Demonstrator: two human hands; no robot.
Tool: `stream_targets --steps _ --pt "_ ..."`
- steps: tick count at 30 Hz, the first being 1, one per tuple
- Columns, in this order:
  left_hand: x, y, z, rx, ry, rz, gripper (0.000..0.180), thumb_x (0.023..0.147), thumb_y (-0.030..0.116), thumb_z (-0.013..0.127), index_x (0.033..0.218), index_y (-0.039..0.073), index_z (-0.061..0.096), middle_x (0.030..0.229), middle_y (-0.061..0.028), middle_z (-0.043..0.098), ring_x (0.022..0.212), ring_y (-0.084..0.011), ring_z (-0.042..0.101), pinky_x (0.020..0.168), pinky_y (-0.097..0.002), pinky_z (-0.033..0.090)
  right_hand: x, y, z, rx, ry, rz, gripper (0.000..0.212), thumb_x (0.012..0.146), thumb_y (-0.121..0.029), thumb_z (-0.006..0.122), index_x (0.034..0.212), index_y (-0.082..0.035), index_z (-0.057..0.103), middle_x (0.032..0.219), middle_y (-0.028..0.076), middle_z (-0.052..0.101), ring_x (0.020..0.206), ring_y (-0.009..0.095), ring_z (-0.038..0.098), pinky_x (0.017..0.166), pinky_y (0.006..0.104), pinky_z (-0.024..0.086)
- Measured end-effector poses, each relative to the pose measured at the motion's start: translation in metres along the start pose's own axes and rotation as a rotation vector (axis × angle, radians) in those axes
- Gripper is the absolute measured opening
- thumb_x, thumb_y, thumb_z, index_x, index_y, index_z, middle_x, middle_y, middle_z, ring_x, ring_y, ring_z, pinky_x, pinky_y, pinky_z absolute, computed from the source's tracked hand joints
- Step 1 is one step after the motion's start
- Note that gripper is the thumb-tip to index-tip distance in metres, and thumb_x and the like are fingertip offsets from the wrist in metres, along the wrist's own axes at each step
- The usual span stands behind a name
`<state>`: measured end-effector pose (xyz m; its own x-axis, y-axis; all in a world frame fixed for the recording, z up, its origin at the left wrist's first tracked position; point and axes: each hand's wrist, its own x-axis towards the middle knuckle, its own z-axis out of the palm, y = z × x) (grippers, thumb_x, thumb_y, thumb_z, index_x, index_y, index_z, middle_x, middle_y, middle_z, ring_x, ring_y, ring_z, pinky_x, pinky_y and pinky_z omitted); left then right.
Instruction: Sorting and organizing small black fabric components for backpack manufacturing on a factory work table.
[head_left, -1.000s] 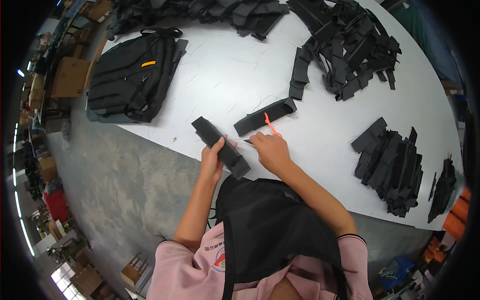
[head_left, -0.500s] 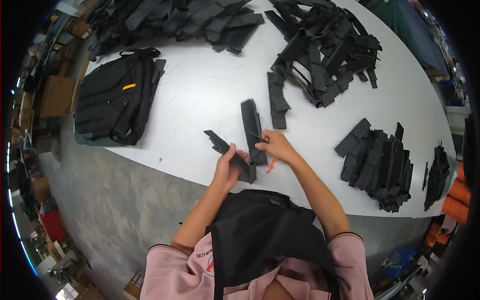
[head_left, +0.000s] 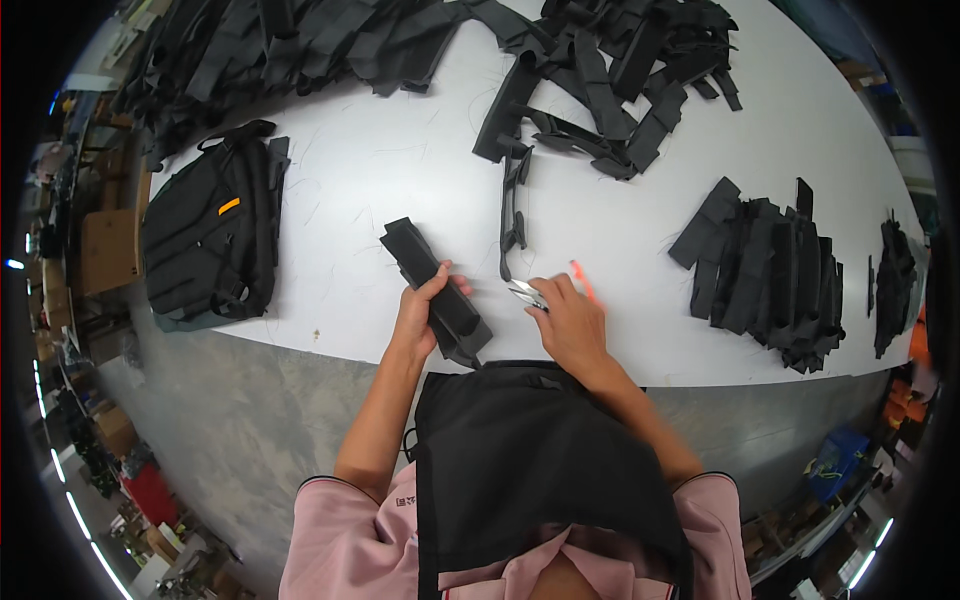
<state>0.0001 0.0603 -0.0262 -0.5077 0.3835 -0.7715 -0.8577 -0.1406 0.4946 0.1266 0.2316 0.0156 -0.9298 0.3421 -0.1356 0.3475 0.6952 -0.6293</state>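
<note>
My left hand [head_left: 418,315] is closed around black fabric strips [head_left: 456,316], which slant across the near edge of the white table. In my right hand [head_left: 576,325] is a pair of thread snips [head_left: 526,293], silver blades pointing left, with a blurred orange ribbon [head_left: 583,281] beside the hand. Right at the blade tips ends a narrow black strip [head_left: 512,205], seen edge-on, which trails down from the tangled heap of black strips [head_left: 600,85]. Whether the blades touch it I cannot tell.
A black backpack [head_left: 210,235] with an orange tab lies at the table's left. Another large pile of black strips [head_left: 300,50] covers the far left. Rows of strips [head_left: 770,270] and a smaller bundle [head_left: 893,285] lie at the right. The white table [head_left: 350,190] has loose threads on it.
The separate strip beside my right hand no longer lies there, and my left hand holds a fuller bundle. My right hand has moved to the end of the trailing strip. The view has shifted.
</note>
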Motion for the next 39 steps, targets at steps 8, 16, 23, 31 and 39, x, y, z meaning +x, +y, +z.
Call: stream_targets --steps 8,16,23,31,39 --pt "-0.017 -0.001 0.001 -0.049 0.057 0.033 0.032 0.087 0.021 0.058 0.111 0.003 0.049 0.082 -0.0095 0.059 0.074 -0.022 0.062 0.068 -0.035 0.052 0.054 -0.005 0.029 -0.342 0.055 -0.622 0.012 0.07 -0.009 0.056 0.081 -0.008 0.053 0.076 0.003 0.049 0.062 0.016 0.054 0.055 0.0314 0.038" --pt "-0.029 0.002 -0.008 -0.112 0.039 0.046 0.034 0.086 0.022 0.059 0.111 0.001 0.049 0.081 -0.01 0.059 0.073 -0.0217 0.061 0.067 -0.035 0.052 0.043 -0.009 0.024 -0.243 0.051 -0.563 0.009 0.069 -0.009 0.057 0.078 -0.009 0.053 0.075 0.002 0.049 0.06 0.015 0.054 0.054 0.0306 0.038" --pt "-0.031 0.004 -0.006 -0.148 0.025 0.026 0.036 0.086 0.022 0.06 0.111 -0.001 0.048 0.079 -0.0098 0.059 0.071 -0.0207 0.061 0.063 -0.0335 0.052 0.053 -0.014 0.038 -0.322 0.035 -0.682 0.021 0.069 -0.004 0.055 0.089 -0.009 0.056 0.078 0.002 0.05 0.061 0.016 0.052 0.058 0.0311 0.04" --pt "-0.032 0.005 -0.019 -0.138 0.059 0.013 0.033 0.087 0.022 0.058 0.11 0.002 0.049 0.079 -0.0091 0.058 0.071 -0.0209 0.061 0.066 -0.0348 0.052 0.033 0.0 0.034 -0.226 0.02 -0.589 0.013 0.069 -0.009 0.056 0.082 -0.01 0.053 0.075 0.001 0.048 0.061 0.015 0.052 0.054 0.0299 0.038" --pt "-0.031 0.005 -0.015 -0.169 0.04 -0.022 0.039 0.086 0.024 0.061 0.114 0.0 0.047 0.079 -0.0097 0.059 0.07 -0.0212 0.061 0.064 -0.0347 0.053 0.045 -0.007 0.056 -0.279 0.011 -0.633 0.022 0.068 -0.006 0.056 0.089 -0.009 0.056 0.076 0.004 0.05 0.063 0.017 0.053 0.054 0.0294 0.038"
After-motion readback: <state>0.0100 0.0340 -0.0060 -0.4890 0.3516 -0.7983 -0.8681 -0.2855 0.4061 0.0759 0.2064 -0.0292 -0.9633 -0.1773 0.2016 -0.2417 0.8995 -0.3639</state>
